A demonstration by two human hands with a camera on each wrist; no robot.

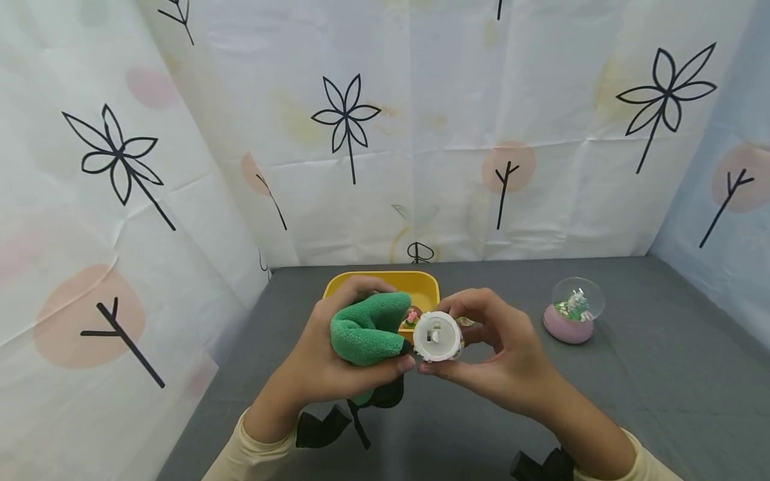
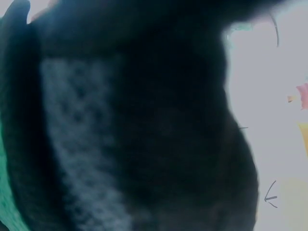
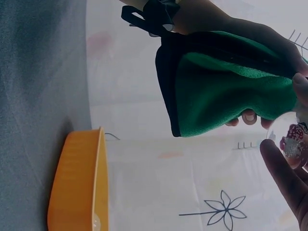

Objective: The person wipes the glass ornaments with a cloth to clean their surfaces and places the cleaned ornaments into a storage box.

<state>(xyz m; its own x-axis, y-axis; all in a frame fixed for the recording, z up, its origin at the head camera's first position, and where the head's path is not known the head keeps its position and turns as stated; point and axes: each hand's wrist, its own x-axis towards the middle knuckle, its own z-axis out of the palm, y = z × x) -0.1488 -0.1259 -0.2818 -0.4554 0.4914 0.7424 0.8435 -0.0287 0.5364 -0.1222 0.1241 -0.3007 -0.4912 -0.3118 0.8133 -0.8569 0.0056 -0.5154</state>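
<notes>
A pink globe [image 1: 569, 323] stands at right on the tabletop [image 1: 650, 381], and a yellow tray [image 1: 415, 283] with a trinket [image 1: 412, 315] inside sits partly blocked behind the left grip [image 1: 321, 371] clasping green cloth [image 1: 363, 327] and the right grip [image 1: 508, 357] pinching a raised white globe [image 1: 442, 341].

Both forearms wear plain, pale cream sleeves, the left sleeve [image 1: 249, 453] softly creased near its edge and the right sleeve [image 1: 648, 462] ending short of the wrist. Beyond them the hands are bare. A matt black piece with blunt, angular ends sits at each wrist: the left wrist piece [image 1: 320, 429] looks forked, the right wrist piece [image 1: 546, 466] blocky, with a notch between its ends.
</notes>
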